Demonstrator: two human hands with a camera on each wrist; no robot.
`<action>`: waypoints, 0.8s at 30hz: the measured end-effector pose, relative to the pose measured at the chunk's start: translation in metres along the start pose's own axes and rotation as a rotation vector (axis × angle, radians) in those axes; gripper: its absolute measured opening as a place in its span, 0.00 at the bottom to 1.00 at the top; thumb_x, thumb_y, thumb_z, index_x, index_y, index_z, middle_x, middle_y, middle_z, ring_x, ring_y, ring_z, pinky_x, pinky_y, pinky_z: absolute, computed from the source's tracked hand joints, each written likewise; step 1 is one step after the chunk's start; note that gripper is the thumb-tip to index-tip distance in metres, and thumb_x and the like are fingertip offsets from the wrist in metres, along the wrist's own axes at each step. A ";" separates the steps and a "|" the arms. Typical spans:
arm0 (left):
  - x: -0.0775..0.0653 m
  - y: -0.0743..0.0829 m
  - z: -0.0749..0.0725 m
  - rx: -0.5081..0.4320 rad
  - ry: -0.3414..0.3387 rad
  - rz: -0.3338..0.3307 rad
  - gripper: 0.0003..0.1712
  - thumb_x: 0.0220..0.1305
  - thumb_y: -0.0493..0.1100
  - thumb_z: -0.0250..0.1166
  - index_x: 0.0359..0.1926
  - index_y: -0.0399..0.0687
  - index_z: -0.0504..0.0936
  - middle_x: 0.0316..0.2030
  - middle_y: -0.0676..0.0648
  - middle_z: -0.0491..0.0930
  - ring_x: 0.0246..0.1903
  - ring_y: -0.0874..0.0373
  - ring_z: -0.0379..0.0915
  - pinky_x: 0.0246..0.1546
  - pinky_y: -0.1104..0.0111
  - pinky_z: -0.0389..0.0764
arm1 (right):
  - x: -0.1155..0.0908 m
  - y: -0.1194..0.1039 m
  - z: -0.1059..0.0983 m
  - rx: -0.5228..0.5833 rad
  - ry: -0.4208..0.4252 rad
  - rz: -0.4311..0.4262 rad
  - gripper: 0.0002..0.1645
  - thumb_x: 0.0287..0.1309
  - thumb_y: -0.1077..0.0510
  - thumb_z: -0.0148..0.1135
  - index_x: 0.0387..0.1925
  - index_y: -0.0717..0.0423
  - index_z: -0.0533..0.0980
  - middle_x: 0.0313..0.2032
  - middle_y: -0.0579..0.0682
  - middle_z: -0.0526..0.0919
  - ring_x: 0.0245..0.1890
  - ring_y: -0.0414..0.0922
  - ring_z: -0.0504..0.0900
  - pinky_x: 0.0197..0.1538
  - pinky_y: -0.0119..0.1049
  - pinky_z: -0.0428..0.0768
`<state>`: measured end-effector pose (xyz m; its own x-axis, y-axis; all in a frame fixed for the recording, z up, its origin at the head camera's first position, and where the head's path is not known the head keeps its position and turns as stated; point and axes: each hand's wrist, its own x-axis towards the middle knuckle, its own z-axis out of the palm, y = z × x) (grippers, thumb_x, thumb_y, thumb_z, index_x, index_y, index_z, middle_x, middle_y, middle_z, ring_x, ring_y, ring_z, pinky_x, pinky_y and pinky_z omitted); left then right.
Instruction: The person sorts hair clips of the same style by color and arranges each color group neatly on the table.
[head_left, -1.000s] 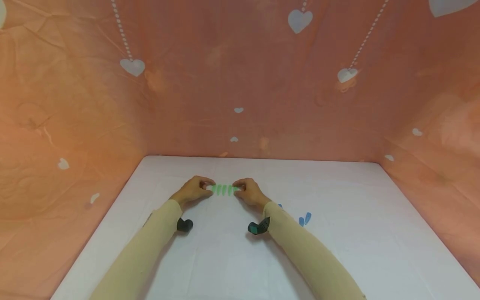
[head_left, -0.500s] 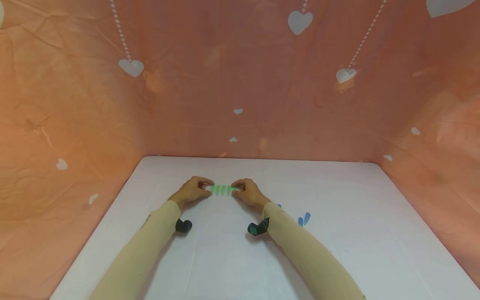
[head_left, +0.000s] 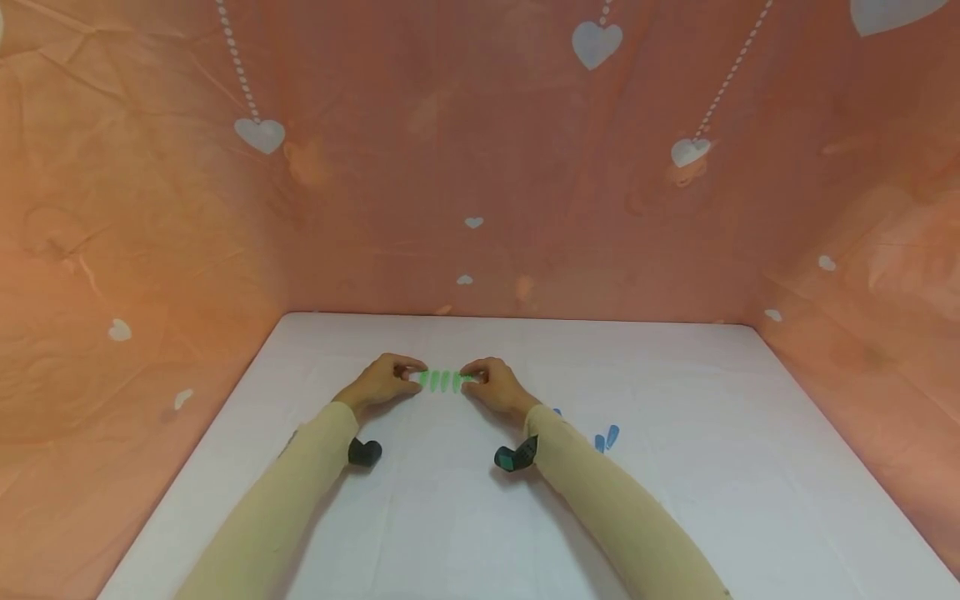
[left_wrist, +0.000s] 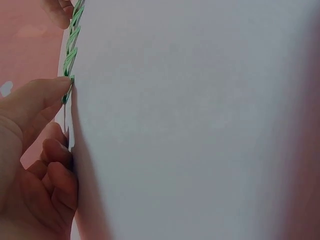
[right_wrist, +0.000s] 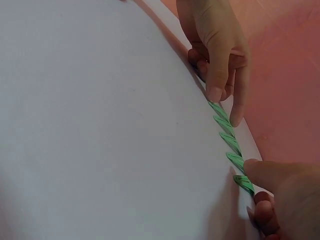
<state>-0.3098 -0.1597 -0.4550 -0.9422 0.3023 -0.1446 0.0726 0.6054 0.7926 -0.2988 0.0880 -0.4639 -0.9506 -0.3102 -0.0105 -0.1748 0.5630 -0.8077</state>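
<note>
Several green snap hair clips [head_left: 446, 382] lie side by side in a row on the white table, between the two hands. My left hand [head_left: 381, 382] pinches the clip at the row's left end between thumb and finger. At the other end, my right hand [head_left: 504, 387] pinches the last clip, its fingers partly covering it. In the right wrist view the green clips [right_wrist: 230, 142] form an evenly slanted line, with a thumb near the lower end. The left wrist view shows the row edge-on, with the left thumb [left_wrist: 45, 95] on the nearest clip.
Blue hair clips [head_left: 612, 436] lie to the right, beside the right forearm; another blue piece [head_left: 557, 412] is partly hidden by the sleeve. The white table [head_left: 450, 517] ends at an orange cloth backdrop [head_left: 375, 208] with hearts, rising at the back and both sides.
</note>
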 end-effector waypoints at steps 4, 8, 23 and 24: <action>0.000 0.001 -0.002 -0.033 -0.021 0.032 0.23 0.64 0.37 0.68 0.60 0.39 0.81 0.31 0.51 0.70 0.38 0.58 0.66 0.44 0.66 0.67 | 0.002 0.001 -0.001 0.014 -0.010 -0.013 0.16 0.64 0.59 0.66 0.52 0.57 0.83 0.51 0.54 0.83 0.44 0.45 0.73 0.49 0.37 0.71; -0.001 0.000 -0.004 -0.069 -0.030 0.030 0.23 0.64 0.36 0.68 0.60 0.37 0.81 0.34 0.50 0.71 0.40 0.56 0.66 0.43 0.68 0.68 | 0.002 0.001 -0.007 0.067 -0.037 -0.020 0.17 0.67 0.58 0.63 0.55 0.59 0.82 0.55 0.56 0.83 0.50 0.46 0.78 0.55 0.39 0.76; -0.004 0.006 -0.017 -0.079 0.039 0.003 0.20 0.73 0.40 0.59 0.61 0.36 0.79 0.37 0.43 0.77 0.28 0.60 0.70 0.29 0.72 0.71 | -0.013 -0.006 -0.059 0.098 -0.003 -0.060 0.22 0.71 0.58 0.58 0.62 0.65 0.76 0.57 0.63 0.81 0.47 0.57 0.85 0.46 0.37 0.81; -0.005 0.008 -0.018 -0.084 0.040 0.007 0.20 0.73 0.40 0.59 0.61 0.36 0.79 0.37 0.43 0.76 0.26 0.60 0.69 0.27 0.72 0.70 | -0.015 -0.005 -0.063 0.088 0.002 -0.068 0.22 0.71 0.58 0.58 0.62 0.65 0.75 0.57 0.64 0.81 0.47 0.58 0.84 0.47 0.38 0.81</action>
<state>-0.3107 -0.1694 -0.4374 -0.9542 0.2756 -0.1160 0.0534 0.5389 0.8407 -0.2994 0.1377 -0.4223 -0.9376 -0.3444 0.0473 -0.2161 0.4708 -0.8554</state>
